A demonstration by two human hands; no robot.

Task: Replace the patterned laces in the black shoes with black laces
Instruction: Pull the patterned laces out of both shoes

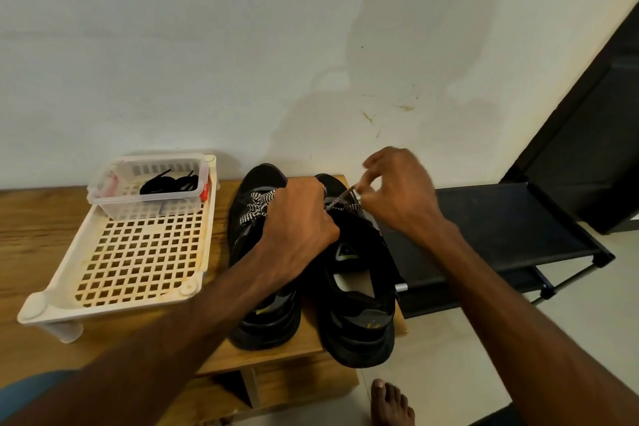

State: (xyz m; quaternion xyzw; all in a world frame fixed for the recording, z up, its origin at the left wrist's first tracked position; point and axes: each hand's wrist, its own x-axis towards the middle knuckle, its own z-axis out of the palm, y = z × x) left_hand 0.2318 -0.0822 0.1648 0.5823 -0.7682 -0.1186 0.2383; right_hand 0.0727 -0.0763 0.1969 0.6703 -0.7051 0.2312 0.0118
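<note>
Two black shoes stand side by side on a wooden bench [41,218], toes toward the wall. The left shoe [257,318] carries a black-and-white patterned lace [257,207] across its front. My left hand [297,221] lies over the front of the right shoe [356,315] with curled fingers; what they hold is hidden. My right hand [397,190] pinches a strand of that shoe's patterned lace [342,199], pulled taut up to the right. Black laces [171,183] lie coiled in a small clear tub [114,204].
The tub sits at the far end of a cream perforated tray [138,252] on the bench's left part. A low black rack [501,228] stands to the right of the bench. A bare foot [390,405] rests on the tiled floor below.
</note>
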